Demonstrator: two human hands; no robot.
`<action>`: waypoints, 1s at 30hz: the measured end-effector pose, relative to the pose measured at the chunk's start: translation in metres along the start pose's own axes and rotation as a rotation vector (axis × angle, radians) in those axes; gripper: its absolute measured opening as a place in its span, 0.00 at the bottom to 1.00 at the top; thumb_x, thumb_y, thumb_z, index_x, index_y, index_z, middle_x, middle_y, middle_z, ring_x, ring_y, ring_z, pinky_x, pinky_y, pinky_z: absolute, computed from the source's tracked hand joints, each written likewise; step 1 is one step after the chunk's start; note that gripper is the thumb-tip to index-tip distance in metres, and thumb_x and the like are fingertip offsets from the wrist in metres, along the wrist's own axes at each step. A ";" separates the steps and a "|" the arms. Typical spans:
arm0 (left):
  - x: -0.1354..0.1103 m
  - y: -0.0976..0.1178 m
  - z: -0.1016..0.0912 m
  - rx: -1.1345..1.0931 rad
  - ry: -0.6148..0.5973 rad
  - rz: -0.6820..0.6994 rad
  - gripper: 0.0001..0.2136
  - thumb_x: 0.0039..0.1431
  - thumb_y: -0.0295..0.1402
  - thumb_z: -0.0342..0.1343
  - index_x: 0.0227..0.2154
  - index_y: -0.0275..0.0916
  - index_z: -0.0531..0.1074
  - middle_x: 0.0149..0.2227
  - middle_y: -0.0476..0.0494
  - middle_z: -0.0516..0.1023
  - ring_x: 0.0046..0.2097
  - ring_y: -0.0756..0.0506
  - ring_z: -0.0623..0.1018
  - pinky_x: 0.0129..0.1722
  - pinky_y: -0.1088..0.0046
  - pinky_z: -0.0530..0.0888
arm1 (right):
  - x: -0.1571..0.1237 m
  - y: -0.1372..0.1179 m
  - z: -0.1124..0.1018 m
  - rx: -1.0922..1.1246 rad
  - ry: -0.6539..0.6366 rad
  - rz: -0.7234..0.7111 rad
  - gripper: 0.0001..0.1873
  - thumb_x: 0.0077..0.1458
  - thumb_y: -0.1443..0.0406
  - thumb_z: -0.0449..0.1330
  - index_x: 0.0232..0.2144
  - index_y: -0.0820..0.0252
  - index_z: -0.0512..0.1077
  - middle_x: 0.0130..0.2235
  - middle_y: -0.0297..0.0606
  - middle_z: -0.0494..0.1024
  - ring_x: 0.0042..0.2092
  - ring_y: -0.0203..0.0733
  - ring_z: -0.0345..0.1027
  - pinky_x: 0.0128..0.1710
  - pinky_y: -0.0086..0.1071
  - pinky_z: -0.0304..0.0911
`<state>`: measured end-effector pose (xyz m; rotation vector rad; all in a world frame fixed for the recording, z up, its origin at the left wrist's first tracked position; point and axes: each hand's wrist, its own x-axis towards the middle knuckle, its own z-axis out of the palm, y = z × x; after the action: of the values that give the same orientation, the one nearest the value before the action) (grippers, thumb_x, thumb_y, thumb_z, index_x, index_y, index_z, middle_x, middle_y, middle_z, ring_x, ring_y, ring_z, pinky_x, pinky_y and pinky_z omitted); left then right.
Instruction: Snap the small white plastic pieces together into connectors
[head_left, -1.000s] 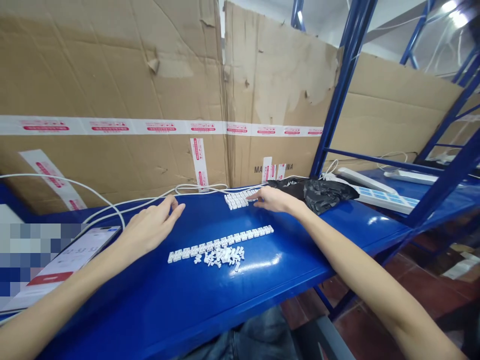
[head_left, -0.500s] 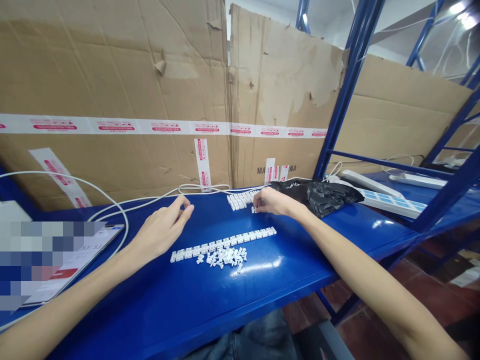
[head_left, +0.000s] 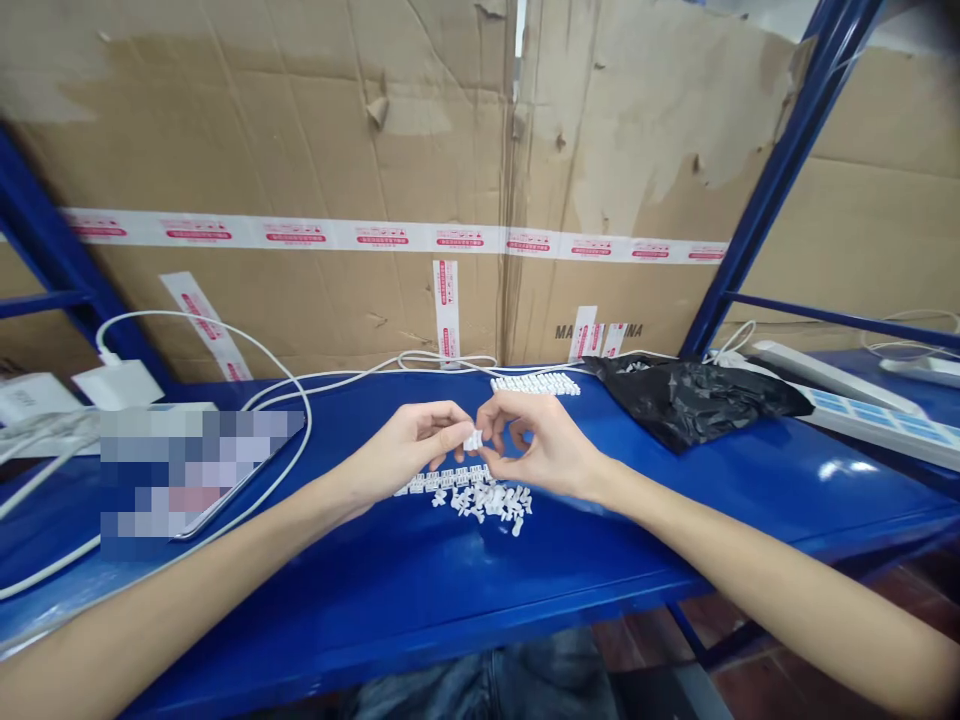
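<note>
A small white plastic piece (head_left: 472, 441) is held above the shelf, between the fingertips of both hands. My left hand (head_left: 412, 445) pinches it from the left with thumb and fingers. My right hand (head_left: 544, 445) is closed at its right edge, its fingers hiding part of it. Below them runs a row of similar white plastic pieces (head_left: 435, 482), its right end covered by my right hand. A loose heap of tiny white plastic parts (head_left: 491, 503) lies just in front of that row. Behind my right hand stands a tight block of white pieces (head_left: 536, 382).
A black plastic bag (head_left: 697, 400) lies at the back right beside long white strips (head_left: 885, 425). White cables (head_left: 352, 372) run along the cardboard wall (head_left: 337, 160). At the left are a charger (head_left: 120, 388) and a blurred flat device (head_left: 247, 465) on the blue shelf (head_left: 360, 610).
My right hand has come from the back block toward the middle, and my left hand has moved right to meet it. Both now grip one white piece. The view has turned left.
</note>
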<state>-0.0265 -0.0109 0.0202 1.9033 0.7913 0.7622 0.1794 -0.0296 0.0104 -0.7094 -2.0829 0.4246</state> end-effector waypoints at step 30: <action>0.004 -0.008 -0.002 -0.128 0.044 -0.036 0.18 0.60 0.49 0.62 0.32 0.35 0.77 0.28 0.43 0.81 0.28 0.47 0.77 0.32 0.70 0.75 | -0.004 -0.004 -0.003 -0.206 0.039 -0.123 0.07 0.63 0.62 0.63 0.40 0.60 0.77 0.33 0.38 0.81 0.33 0.36 0.75 0.32 0.28 0.68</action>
<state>-0.0273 -0.0043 0.0148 1.7593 0.7834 0.8151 0.1828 -0.0355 0.0117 -0.6973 -2.1394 0.1280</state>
